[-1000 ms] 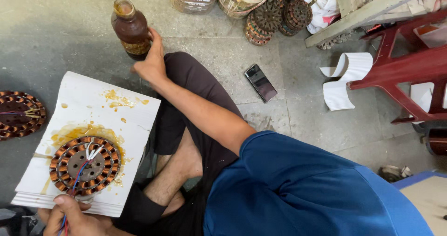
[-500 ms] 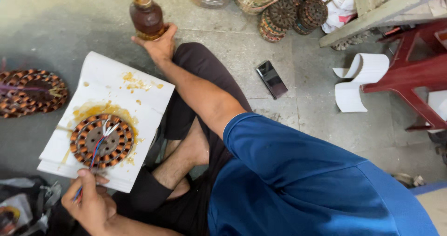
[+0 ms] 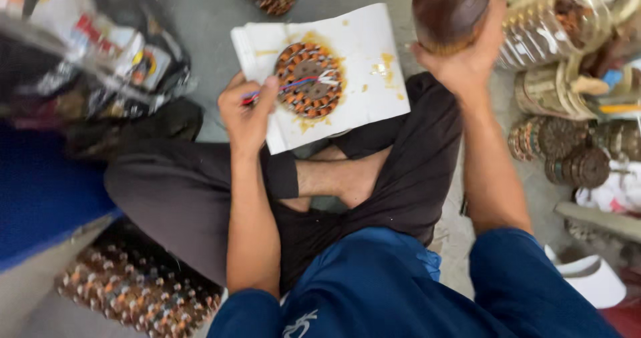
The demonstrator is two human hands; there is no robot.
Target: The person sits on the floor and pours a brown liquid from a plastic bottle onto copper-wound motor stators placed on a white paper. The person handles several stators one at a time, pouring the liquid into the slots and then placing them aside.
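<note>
Two hands are busy in the head view: the left hand (image 3: 247, 114) pinches red and blue wires (image 3: 287, 86) leading to a copper-wound stator (image 3: 308, 79) lying on stained white paper (image 3: 364, 51) on the floor, while the right hand (image 3: 464, 58) grips a brown bottle (image 3: 449, 8) raised above the knee.

Head camera looks steeply down, close above lap.

Floor: grey concrete (image 3: 200, 18), bare and a little stained, taking even, soft light.
Left edge: a heap of crumpled printed bags (image 3: 100, 51), blurred.
Right side: wound stator rings (image 3: 567, 151) stacked beside clear plastic jars (image 3: 547, 38).
Lower left: more copper-wound rings (image 3: 133, 291) lying flat.
Lower right: a white curved piece (image 3: 591, 281).
</note>
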